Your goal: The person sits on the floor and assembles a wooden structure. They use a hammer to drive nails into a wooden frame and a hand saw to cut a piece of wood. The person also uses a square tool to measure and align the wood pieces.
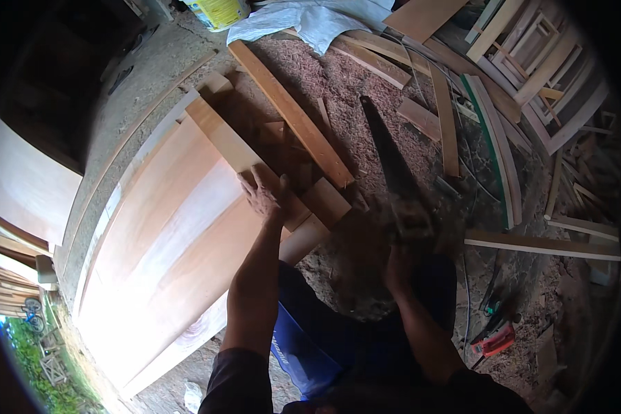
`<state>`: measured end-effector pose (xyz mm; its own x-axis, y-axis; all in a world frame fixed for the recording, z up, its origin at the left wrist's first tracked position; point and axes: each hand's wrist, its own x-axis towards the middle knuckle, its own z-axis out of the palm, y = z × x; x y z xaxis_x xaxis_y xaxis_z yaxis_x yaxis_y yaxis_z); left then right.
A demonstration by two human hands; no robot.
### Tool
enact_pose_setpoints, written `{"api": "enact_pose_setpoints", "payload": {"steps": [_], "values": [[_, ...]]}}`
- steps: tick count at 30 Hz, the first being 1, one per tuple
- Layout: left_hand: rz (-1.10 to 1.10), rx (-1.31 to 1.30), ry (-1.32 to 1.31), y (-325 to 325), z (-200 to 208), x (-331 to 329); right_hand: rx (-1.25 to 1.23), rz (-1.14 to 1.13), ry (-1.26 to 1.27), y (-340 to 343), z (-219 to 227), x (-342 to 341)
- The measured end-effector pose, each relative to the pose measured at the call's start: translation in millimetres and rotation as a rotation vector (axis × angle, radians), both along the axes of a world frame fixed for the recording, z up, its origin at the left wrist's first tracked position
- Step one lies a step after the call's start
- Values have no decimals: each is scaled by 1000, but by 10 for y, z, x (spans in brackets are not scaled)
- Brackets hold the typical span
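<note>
The person's legs, in blue pants point(317, 352), are nearest. The left hand point(262, 196) lies flat on a plank point(221, 134). Its fingers are spread wide and press on the top; they do not wrap around it. The plank lies across the end of a big wood panel point(165, 214), which is on the left side. A short block point(326, 202) sticks out by the plank's near end, and another block point(215, 85) is by its far end.

The right hand point(398, 269) is in front of the right knee. Its fingers look curled shut around the handle of a saw point(381, 141). It is dark there, so I cannot see each finger. The saw's long blade points away from the person, to the right of the plank and apart from it.

On the right, a red tool point(495, 340) lies on the floor. A bar point(541, 245) is a bit past it. Farther off, an orange-brown beam point(290, 110) lies just past the plank, near wood bits and shavings point(352, 76). At the far top are a white sheet point(317, 21), a yellow bucket point(216, 12) and wood frames point(552, 76).
</note>
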<state>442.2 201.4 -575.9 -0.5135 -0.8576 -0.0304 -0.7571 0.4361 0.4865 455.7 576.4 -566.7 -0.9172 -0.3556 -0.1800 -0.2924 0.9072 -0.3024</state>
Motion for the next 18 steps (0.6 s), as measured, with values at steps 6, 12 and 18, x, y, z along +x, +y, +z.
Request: {"api": "enact_pose_setpoints", "payload": {"steps": [6,12,18], "values": [[-3,14,34,-7,43,38,-219,-57,-66,-25,22,-16],[-8,-24,35,17,108,-19,-338,-260,-557,-220,23,-46],[-1,-98,63,-80,-30,63,-581,-4,-242,-785,619,336]]}}
